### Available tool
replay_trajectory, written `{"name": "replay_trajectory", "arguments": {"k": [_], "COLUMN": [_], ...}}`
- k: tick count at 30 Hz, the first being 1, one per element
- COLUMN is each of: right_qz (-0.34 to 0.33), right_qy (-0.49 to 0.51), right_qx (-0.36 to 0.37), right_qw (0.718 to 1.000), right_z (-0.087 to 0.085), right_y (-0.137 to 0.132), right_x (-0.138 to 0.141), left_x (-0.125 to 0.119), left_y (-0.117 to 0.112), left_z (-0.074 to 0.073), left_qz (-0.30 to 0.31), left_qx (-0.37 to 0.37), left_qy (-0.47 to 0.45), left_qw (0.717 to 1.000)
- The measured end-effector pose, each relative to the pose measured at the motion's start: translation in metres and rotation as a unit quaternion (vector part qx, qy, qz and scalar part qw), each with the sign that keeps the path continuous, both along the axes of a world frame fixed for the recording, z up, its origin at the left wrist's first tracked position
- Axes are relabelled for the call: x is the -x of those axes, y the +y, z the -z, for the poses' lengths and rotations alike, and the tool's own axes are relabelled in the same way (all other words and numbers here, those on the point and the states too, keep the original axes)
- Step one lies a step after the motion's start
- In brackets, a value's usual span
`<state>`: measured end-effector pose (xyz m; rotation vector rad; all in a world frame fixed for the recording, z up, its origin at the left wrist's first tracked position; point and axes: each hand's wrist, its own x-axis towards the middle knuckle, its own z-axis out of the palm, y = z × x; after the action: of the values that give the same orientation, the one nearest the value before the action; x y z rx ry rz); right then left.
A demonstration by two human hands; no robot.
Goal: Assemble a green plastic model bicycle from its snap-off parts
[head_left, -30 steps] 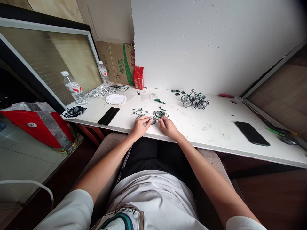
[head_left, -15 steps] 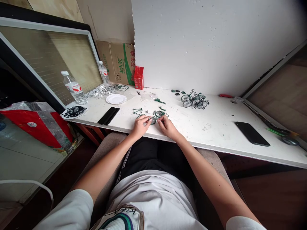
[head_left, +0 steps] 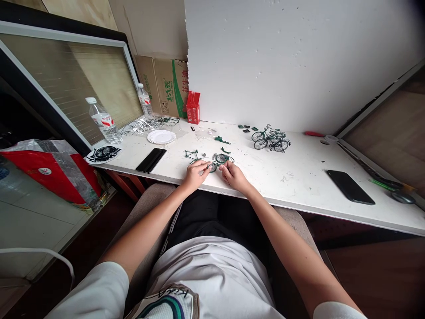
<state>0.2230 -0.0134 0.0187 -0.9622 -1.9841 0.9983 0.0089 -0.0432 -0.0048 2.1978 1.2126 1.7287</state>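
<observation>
My left hand (head_left: 195, 176) is pinched at the edge of a small toy bicycle wheel (head_left: 213, 168), low over the front of the table. Close to its right, my right hand (head_left: 235, 177) has thumb and fingers pressed together; what they hold, if anything, is too small to make out. Just beyond the fingers lies a green wheel-and-mudguard part (head_left: 223, 158). A green bicycle frame (head_left: 191, 154) rests past my left hand. Farther back are a curved green piece (head_left: 226, 150) and a green part with a long stem (head_left: 222, 140).
Assembled model bicycles (head_left: 271, 138) stand at the back right. Phones lie left (head_left: 151, 160) and right (head_left: 350, 186). White plates (head_left: 161, 136), a plate of black parts (head_left: 103, 154), water bottles (head_left: 105, 122) and a red box (head_left: 193, 107) occupy the left side.
My right hand's fingers have curled in more and shifted slightly right, away from the small wheel. My left hand keeps its pinch. The whole view has shifted slightly.
</observation>
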Motion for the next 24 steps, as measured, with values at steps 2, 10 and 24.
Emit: {"name": "replay_trajectory", "arguments": {"k": [2, 10, 24], "right_qz": [0.002, -0.003, -0.013], "right_qy": [-0.002, 0.008, -0.005], "right_qx": [0.003, 0.018, -0.053], "right_qw": [1.0, 1.0, 0.998], "right_z": [-0.0002, 0.0009, -0.0045], "right_y": [0.0001, 0.0003, -0.0038], "right_x": [0.0001, 0.0009, 0.001], "left_x": [0.0005, 0.0001, -0.0023], "left_y": [0.0006, 0.0008, 0.0018], "left_z": [0.0015, 0.0037, -0.0044], "left_qz": [0.002, -0.004, -0.004], "left_qx": [-0.002, -0.001, 0.048], "left_qy": [0.004, -0.005, -0.042], "left_qw": [1.0, 1.0, 0.998]}}
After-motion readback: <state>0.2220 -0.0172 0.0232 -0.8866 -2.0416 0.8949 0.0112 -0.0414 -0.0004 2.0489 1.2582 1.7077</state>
